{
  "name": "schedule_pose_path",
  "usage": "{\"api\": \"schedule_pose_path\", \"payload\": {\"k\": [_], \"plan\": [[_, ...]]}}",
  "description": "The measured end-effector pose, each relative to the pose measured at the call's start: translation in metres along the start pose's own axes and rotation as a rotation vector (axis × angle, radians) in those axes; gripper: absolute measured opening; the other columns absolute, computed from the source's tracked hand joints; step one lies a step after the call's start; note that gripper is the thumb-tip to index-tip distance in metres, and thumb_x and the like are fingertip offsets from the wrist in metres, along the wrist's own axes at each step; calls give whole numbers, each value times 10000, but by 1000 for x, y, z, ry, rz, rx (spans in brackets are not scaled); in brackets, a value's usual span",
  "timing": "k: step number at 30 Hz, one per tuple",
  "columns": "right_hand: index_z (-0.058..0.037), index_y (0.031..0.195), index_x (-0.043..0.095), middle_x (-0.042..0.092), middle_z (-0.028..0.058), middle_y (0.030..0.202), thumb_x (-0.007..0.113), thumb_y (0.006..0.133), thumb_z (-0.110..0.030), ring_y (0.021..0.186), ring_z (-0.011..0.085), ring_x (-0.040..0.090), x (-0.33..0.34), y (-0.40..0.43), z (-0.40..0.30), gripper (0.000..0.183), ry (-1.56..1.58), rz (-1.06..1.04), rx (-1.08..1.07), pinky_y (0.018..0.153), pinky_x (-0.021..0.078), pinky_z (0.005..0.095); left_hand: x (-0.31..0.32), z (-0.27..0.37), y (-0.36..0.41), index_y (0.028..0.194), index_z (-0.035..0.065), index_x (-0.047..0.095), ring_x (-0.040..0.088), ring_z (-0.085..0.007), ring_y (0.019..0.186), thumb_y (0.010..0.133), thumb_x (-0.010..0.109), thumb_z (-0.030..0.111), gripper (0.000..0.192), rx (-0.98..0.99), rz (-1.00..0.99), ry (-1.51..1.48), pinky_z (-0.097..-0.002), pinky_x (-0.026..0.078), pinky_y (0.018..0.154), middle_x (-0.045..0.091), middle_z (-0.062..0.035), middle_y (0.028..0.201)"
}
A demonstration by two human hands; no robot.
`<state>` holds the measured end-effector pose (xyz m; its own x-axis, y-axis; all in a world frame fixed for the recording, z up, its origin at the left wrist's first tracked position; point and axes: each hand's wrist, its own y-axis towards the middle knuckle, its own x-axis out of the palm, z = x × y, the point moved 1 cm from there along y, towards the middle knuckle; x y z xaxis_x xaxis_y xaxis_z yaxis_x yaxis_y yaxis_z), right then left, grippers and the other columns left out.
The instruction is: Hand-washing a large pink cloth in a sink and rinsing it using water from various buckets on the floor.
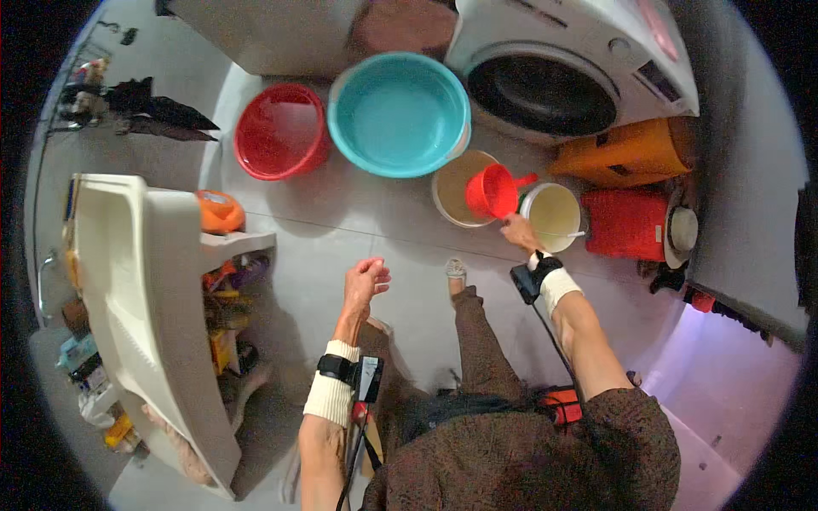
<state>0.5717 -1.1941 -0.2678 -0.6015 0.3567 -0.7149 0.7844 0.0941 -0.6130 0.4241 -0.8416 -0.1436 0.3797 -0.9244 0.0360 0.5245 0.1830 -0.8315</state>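
Note:
My right hand (521, 232) grips the rim of a red plastic scoop (495, 190), whose handle points up and to the right. The scoop is above a pale round bucket (449, 203). Just right of it stands a smaller white bucket (558, 214) with a wire handle, close by my wrist. My left hand (365, 283) hangs over the grey floor with fingers curled and nothing visible in it. Beyond the buckets are a large turquoise basin (399, 115) and, to its left, a red basin (281, 132) that seems to hold liquid.
A white front-loading washing machine (626, 64) stands at the upper right. Below it lie an orange container (620, 153) and a red container (623, 223). On the left a cream laundry sink (169, 306) has shelves of supplies beside it, with an orange bottle (220, 212) on top.

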Motion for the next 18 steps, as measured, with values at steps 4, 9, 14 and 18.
{"api": "schedule_pose_path", "payload": {"k": [4,9,14,18], "plan": [[-84,1098,538,556,178,1097,536,724,-177,1067,357,495,-15,111,114,385,-261,125,-25,873,388,519,108,-58,88,1027,24,557,594,-173,750,837,560,216,270,-87,-4,8,-302,494,635,604,-78,852],[-128,1215,436,421,134,1252,528,737,-139,1161,355,389,-16,229,190,487,-405,189,-145,903,336,572,202,-94,180,1019,19,563,586,-176,758,820,561,208,274,-146,-49,79,-299,479,630,607,-84,863],[-180,1262,364,372,92,1294,541,759,-151,1207,333,324,7,278,184,534,-582,55,-149,925,271,632,236,-101,246,1029,19,545,574,-155,737,838,560,230,285,-133,-3,146,-303,480,657,600,-69,849],[-175,1240,398,385,94,1288,571,739,-160,1207,329,327,18,312,209,531,-559,95,-173,946,247,621,258,-91,277,1048,11,536,574,-158,742,833,565,239,315,-82,-16,144,-303,478,654,598,-70,852]]}}
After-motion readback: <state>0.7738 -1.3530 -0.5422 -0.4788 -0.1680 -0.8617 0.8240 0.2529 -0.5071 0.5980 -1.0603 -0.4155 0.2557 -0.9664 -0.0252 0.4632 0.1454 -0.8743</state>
